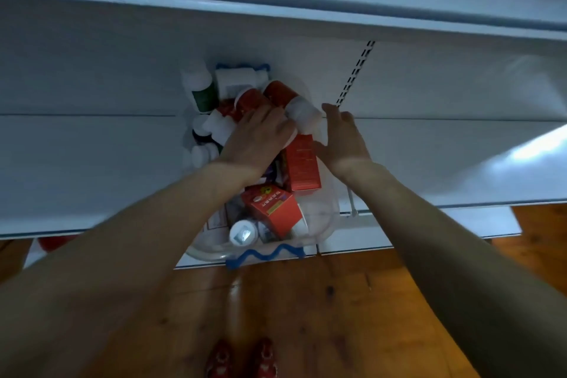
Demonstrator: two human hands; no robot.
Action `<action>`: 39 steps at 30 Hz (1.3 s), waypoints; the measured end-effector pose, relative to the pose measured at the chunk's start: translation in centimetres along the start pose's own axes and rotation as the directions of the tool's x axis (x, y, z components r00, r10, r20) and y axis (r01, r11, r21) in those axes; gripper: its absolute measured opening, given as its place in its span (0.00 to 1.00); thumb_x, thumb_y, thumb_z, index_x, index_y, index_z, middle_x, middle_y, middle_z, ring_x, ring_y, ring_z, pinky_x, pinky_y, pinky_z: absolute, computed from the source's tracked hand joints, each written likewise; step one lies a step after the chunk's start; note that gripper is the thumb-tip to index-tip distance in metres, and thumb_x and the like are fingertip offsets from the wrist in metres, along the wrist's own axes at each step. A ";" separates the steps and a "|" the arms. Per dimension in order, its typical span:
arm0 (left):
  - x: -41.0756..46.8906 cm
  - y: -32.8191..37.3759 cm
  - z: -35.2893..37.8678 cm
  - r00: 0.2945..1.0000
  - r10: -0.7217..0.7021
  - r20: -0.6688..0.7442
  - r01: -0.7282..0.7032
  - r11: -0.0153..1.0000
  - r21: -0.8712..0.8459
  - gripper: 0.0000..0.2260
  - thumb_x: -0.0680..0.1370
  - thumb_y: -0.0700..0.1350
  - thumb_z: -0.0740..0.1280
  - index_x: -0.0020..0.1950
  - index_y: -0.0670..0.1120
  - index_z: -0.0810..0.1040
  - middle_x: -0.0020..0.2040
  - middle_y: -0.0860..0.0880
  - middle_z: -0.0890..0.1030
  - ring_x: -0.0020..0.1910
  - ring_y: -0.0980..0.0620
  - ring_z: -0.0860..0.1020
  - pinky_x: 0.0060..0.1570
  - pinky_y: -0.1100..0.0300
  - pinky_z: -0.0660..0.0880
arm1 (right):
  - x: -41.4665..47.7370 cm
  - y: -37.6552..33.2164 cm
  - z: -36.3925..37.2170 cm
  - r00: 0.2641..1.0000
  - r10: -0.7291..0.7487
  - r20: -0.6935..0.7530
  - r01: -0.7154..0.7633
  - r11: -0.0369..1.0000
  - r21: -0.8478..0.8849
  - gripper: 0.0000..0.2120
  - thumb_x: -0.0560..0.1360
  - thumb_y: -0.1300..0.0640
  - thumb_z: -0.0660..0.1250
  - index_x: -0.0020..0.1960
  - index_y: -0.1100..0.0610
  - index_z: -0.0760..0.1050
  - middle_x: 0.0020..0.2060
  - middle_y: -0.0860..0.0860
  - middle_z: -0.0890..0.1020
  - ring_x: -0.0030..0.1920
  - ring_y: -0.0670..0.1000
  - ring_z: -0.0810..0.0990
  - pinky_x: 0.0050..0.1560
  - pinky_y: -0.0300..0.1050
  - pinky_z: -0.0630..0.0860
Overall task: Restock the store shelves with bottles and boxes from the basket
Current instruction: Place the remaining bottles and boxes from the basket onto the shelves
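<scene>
Reaching into the clear basket (pixel 325 212) for a red bottle (pixel 277 92).
It lies cap toward the right hand (pixel 340 138), whose fingers are straight; the left hand (pixel 257 135) is nearer, fingers curled over it, possibly gripping.

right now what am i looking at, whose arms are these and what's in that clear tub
This is one picture from a camera worn on a person's head, looking down, so the two arms are the wearer's own. A clear basket sits on a white shelf, filled with red boxes, red bottles and a green bottle. The left hand lies on one red bottle with fingers bent over it; whether it grips is hard to tell. The right hand hovers beside the basket's right side, fingers straight, holding nothing. Below are a wooden floor and red shoes.
</scene>
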State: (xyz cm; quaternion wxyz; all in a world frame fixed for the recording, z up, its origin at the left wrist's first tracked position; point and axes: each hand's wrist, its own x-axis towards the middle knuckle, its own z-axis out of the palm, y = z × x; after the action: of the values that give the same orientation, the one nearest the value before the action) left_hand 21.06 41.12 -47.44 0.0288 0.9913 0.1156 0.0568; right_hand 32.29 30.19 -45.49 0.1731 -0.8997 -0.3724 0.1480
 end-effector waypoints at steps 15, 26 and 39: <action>-6.2 0.7 -4.4 0.947 -0.209 -0.243 0.121 0.935 -0.333 0.20 0.70 0.43 0.67 0.59 0.35 0.74 0.56 0.35 0.76 0.56 0.42 0.71 0.54 0.53 0.71 | -3.4 -1.8 -2.3 0.988 -0.138 -0.072 0.146 0.981 0.125 0.26 0.71 0.60 0.66 0.68 0.62 0.66 0.59 0.64 0.70 0.52 0.65 0.75 0.48 0.55 0.75; -13.4 5.7 -18.2 0.803 -0.596 -0.004 0.356 0.486 -0.798 0.25 0.68 0.42 0.76 0.63 0.41 0.74 0.60 0.46 0.76 0.57 0.52 0.73 0.55 0.67 0.67 | -15.5 -6.2 -11.0 0.995 -0.093 -0.026 0.096 0.979 0.177 0.25 0.70 0.56 0.68 0.65 0.59 0.69 0.57 0.58 0.75 0.56 0.57 0.74 0.51 0.41 0.66; -13.2 3.4 -30.3 0.766 -0.638 -0.079 0.243 0.401 -0.883 0.13 0.71 0.52 0.72 0.51 0.48 0.79 0.45 0.56 0.79 0.42 0.58 0.76 0.45 0.65 0.73 | -22.9 -11.4 -16.0 0.982 -0.186 -0.026 0.187 0.973 0.137 0.31 0.66 0.39 0.55 0.64 0.53 0.72 0.49 0.54 0.77 0.49 0.54 0.76 0.49 0.46 0.74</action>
State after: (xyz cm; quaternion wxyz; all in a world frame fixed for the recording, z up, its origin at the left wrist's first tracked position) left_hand 5.44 36.12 -18.59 0.4856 0.7469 0.3419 0.2990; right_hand 16.03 18.04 -23.21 0.2510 -0.8474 -0.4430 0.1509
